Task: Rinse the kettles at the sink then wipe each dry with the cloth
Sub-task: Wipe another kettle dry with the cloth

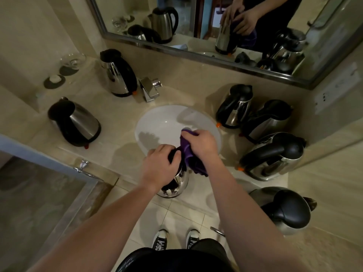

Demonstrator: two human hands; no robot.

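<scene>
A steel kettle (179,183) with black trim stands at the front edge of the counter, just before the white sink (157,124). My left hand (159,165) grips its black top. My right hand (202,143) clutches a purple cloth (189,154) and presses it against the kettle's upper side. Much of the kettle is hidden under both hands and the cloth.
Two kettles (117,73) (76,122) stand left of the sink; several more (275,154) crowd the counter on the right. A chrome tap (150,88) rises behind the basin. Glasses (71,60) sit at the far left. A mirror (216,26) spans the back wall.
</scene>
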